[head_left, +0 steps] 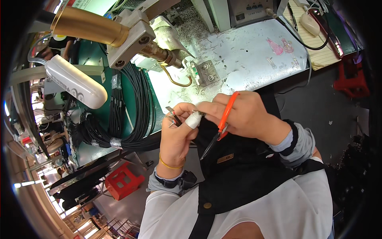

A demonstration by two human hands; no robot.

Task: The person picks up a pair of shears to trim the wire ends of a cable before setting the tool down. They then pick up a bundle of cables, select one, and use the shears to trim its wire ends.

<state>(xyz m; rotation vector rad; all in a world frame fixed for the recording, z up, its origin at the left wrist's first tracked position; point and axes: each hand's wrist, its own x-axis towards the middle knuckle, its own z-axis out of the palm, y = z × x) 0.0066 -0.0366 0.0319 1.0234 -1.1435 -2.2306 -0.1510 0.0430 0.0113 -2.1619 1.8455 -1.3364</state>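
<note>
My left hand, its thumb tip wrapped in white, is closed around the end of a black cable. Thin bare wires and a small silver metal piece stick out between its fingers. My right hand holds orange-handled snips against the palm, their dark pointed blades angled down toward my apron. The thumb and fingertips of that hand meet the wrapped left thumb; whatever they pinch there is too small to make out. Both hands are in front of the bench's near edge.
A machine with a brass-coloured cylinder and a curved tube overhangs a metal fixture block. Small metal clippings litter the metal bench top. Coiled black cables and a white lamp are at left; red stools stand below.
</note>
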